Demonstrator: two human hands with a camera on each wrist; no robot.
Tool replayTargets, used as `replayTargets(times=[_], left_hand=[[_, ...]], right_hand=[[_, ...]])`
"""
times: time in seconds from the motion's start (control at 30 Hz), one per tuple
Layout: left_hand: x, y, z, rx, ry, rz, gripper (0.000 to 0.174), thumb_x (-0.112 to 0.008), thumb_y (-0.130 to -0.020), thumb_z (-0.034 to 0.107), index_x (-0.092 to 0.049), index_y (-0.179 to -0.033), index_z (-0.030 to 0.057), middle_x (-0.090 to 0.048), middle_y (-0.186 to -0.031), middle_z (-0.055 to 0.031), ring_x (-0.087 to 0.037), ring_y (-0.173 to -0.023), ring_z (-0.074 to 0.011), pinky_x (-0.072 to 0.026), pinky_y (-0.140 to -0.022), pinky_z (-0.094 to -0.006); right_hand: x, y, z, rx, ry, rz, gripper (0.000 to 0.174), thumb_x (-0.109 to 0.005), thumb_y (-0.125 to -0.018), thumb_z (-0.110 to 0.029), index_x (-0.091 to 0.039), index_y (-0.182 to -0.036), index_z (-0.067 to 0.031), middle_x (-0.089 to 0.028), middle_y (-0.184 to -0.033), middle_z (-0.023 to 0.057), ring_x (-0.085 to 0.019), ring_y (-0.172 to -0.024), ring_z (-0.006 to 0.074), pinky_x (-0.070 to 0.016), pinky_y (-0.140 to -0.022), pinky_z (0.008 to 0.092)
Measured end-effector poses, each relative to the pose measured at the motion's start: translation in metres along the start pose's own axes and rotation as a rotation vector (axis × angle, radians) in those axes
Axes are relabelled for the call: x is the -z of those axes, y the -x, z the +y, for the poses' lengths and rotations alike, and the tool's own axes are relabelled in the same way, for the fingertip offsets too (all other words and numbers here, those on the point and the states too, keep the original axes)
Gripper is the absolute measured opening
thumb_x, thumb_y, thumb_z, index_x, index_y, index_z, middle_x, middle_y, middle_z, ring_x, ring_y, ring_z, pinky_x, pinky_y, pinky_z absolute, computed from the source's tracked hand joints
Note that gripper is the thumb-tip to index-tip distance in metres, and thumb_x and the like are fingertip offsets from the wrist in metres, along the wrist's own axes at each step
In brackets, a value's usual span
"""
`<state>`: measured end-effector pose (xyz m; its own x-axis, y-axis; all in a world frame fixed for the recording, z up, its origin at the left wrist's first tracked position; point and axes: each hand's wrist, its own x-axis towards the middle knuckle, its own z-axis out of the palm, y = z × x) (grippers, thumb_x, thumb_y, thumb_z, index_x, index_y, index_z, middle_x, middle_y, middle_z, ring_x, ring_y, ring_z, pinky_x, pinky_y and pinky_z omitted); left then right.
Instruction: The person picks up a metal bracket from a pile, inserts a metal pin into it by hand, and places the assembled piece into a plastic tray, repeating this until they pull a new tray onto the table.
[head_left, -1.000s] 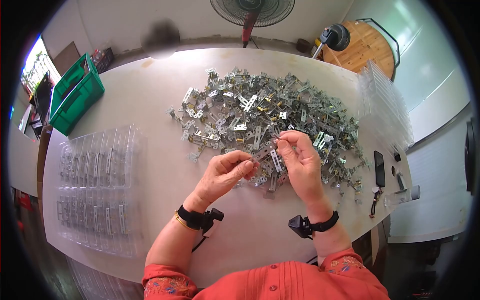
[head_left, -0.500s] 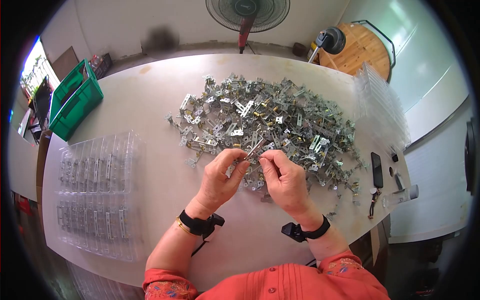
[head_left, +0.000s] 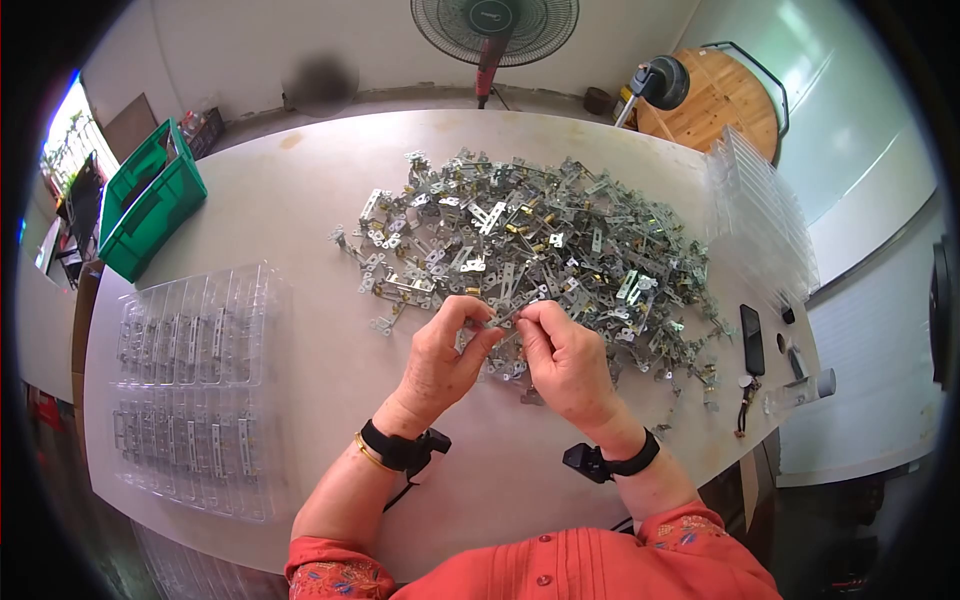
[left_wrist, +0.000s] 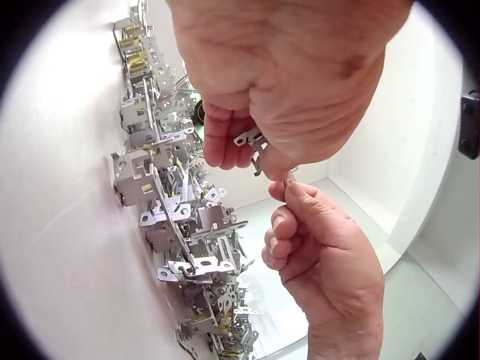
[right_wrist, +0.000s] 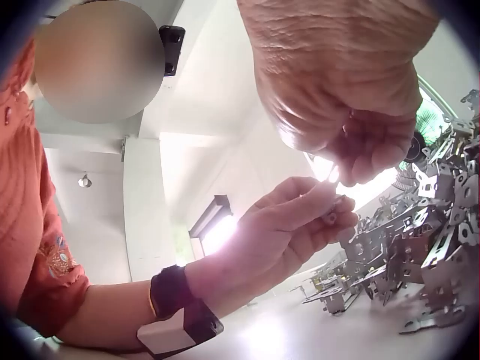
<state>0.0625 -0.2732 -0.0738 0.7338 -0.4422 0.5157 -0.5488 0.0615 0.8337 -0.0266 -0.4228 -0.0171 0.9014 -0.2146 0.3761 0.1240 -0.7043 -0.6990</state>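
In the head view the left hand [head_left: 440, 350] and right hand [head_left: 565, 358] meet at the near edge of a heap of metal brackets [head_left: 540, 230]. The left hand [left_wrist: 285, 82] pinches a small silver metal bracket [left_wrist: 252, 139] between thumb and curled fingers, its holed end showing in the left wrist view. Thumb and forefinger of the right hand [left_wrist: 330, 255] pinch at the bracket's other side, close to the left thumb; what lies between these tips is mostly hidden. In the right wrist view both hands' fingertips nearly touch.
Clear compartment trays [head_left: 190, 400] with metal parts lie on the left of the table [head_left: 340, 450]. A green crate [head_left: 155, 210] stands at the back left. Stacked clear trays [head_left: 762, 215], a phone [head_left: 752, 340] and a bottle [head_left: 800, 392] are on the right. A fan [head_left: 490, 18] stands behind.
Both hands have moved left and come closer together since the earliest frame. The long bracket held between them has turned and is now largely hidden by the fingers.
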Motion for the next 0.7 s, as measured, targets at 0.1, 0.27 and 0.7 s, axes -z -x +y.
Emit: replayTargets(times=[0.1, 0.27, 0.7], left_hand=[[-0.004, 0.001, -0.005, -0.012, 0.041, 0.030, 0.025, -0.074, -0.088, 0.004, -0.057, -0.106, 0.0032, -0.064, -0.092, -0.0074, -0.062, -0.083, -0.0166, -0.0524, -0.075, -0.0301], [0.002, 0.000, 0.001, 0.082, 0.057, -0.045, 0.019, -0.069, -0.092, 0.001, -0.058, -0.107, 0.0019, -0.066, -0.100, -0.0048, -0.061, -0.091, -0.0109, -0.0518, -0.081, -0.0262], [0.001, 0.004, -0.004, 0.198, 0.265, -0.150, 0.016, -0.066, -0.094, 0.000, -0.059, -0.108, 0.0025, -0.060, -0.097, -0.0004, -0.056, -0.095, -0.0079, -0.0487, -0.082, -0.0250]], right_hand=[[0.001, 0.003, 0.002, -0.022, -0.028, -0.040, 0.005, -0.062, -0.096, -0.009, -0.060, -0.099, -0.0061, -0.065, -0.073, 0.0163, -0.065, -0.063, 0.0346, -0.0480, -0.054, 0.0397], [0.006, 0.003, 0.000, -0.153, -0.086, -0.088, 0.005, -0.061, -0.097, -0.010, -0.060, -0.097, -0.0052, -0.064, -0.069, 0.0151, -0.064, -0.058, 0.0298, -0.0466, -0.053, 0.0373], [0.010, 0.002, 0.011, -0.272, -0.579, -0.056, 0.010, -0.060, -0.102, -0.014, -0.064, -0.109, -0.0082, -0.067, -0.109, 0.0008, -0.064, -0.085, 0.0075, -0.0503, -0.070, 0.0225]])
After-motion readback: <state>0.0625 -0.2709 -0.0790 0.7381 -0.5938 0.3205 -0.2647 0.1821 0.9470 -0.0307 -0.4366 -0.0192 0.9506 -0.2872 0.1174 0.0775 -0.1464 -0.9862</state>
